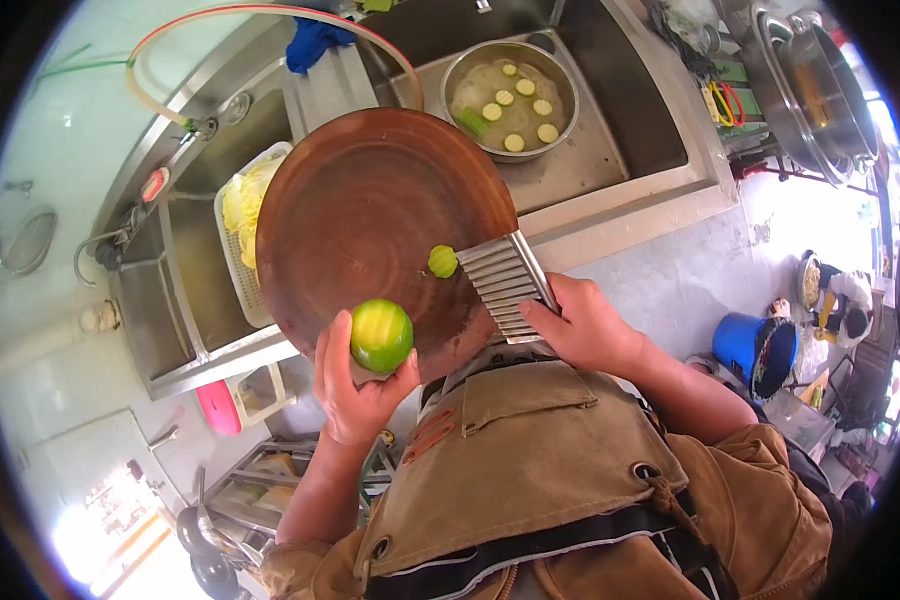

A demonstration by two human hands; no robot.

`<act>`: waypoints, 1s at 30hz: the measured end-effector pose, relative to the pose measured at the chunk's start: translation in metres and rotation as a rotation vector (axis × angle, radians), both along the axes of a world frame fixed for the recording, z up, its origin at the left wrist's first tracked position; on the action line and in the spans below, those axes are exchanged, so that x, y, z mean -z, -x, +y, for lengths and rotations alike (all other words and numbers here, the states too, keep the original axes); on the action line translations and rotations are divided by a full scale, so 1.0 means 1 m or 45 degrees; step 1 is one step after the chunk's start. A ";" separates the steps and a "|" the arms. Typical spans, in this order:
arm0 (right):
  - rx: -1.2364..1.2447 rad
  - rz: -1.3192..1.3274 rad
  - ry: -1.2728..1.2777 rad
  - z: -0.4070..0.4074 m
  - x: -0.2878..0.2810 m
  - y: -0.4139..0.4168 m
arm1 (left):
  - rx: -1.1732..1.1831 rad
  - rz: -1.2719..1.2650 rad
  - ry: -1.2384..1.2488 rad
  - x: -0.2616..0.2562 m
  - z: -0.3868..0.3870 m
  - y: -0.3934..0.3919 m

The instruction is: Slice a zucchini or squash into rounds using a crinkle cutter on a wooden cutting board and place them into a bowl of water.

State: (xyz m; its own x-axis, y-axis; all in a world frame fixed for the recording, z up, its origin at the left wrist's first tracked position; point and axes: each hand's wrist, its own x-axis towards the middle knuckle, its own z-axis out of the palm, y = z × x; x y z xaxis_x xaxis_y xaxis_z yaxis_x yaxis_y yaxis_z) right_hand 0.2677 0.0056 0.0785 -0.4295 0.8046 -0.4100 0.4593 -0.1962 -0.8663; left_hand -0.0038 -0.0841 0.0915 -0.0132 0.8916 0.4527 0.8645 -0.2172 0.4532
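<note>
My left hand (360, 390) holds a round green fruit or vegetable (382, 336) between thumb and fingers above the near edge of a round wooden chopping board (367, 202). A pale ridged cut face shows on its upper side. In my right hand (589, 322) is a metal crinkle cutter (504, 285) with a corrugated blade, held over the board's right side. A small green cut slice (442, 261) lies on the board, just left of the blade's far corner.
Behind the board, a steel bowl (510, 154) of liquid with pale green-rimmed slices stands in a sink (592, 161). A white basket (244, 281) of yellowish leaves is at the left. A hose (270, 9) arches over the sinks. A blue bucket (739, 345) stands at the right.
</note>
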 end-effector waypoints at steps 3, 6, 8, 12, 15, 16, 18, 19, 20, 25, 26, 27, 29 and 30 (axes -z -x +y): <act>-0.014 0.054 -0.031 0.001 0.000 -0.004 | -0.038 -0.097 0.098 -0.011 0.003 -0.006; -0.065 0.029 -0.054 0.002 0.001 -0.007 | -0.081 -0.281 0.246 -0.018 0.001 -0.012; -0.088 0.037 -0.072 0.002 0.001 -0.008 | -0.110 -0.326 0.264 -0.023 0.000 -0.015; -0.137 0.047 -0.084 0.004 -0.001 -0.011 | -0.170 -0.577 0.262 -0.024 0.002 -0.021; -0.162 0.033 -0.136 0.003 0.008 -0.015 | -0.227 -1.091 0.286 -0.025 0.011 -0.029; -0.168 0.028 -0.150 0.003 0.011 -0.017 | -0.225 -1.097 0.270 -0.024 0.012 -0.031; -0.189 0.035 -0.132 0.002 0.016 -0.020 | -0.255 -1.341 0.370 -0.021 0.014 -0.033; -0.198 0.061 -0.149 0.001 0.016 -0.019 | -0.255 -1.345 0.348 -0.021 0.014 -0.033; -0.209 0.056 -0.171 0.001 0.018 -0.020 | -0.217 -1.335 0.320 -0.019 0.014 -0.034; -0.260 0.082 -0.174 0.003 0.017 -0.026 | -0.132 -0.983 0.174 -0.031 0.016 -0.045; -0.252 0.083 -0.144 0.002 0.016 -0.027 | -0.132 -0.975 0.166 -0.033 0.016 -0.045; -0.248 0.074 -0.113 0.002 0.018 -0.029 | -0.119 -0.870 0.135 -0.035 0.015 -0.045; -0.237 0.096 -0.089 0.004 0.021 -0.033 | -0.105 -0.758 0.107 -0.038 0.014 -0.046; -0.224 0.107 -0.060 0.004 0.022 -0.035 | -0.121 -0.629 0.081 -0.041 0.013 -0.048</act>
State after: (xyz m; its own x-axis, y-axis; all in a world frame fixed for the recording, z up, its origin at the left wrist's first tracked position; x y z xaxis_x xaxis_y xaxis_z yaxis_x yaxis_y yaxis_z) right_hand 0.3032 0.0094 0.0561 -0.5963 0.7317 -0.3303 0.4085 -0.0777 -0.9095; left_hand 0.0442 -0.0706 0.1324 -0.2948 0.9017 0.3164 0.5579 -0.1064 0.8231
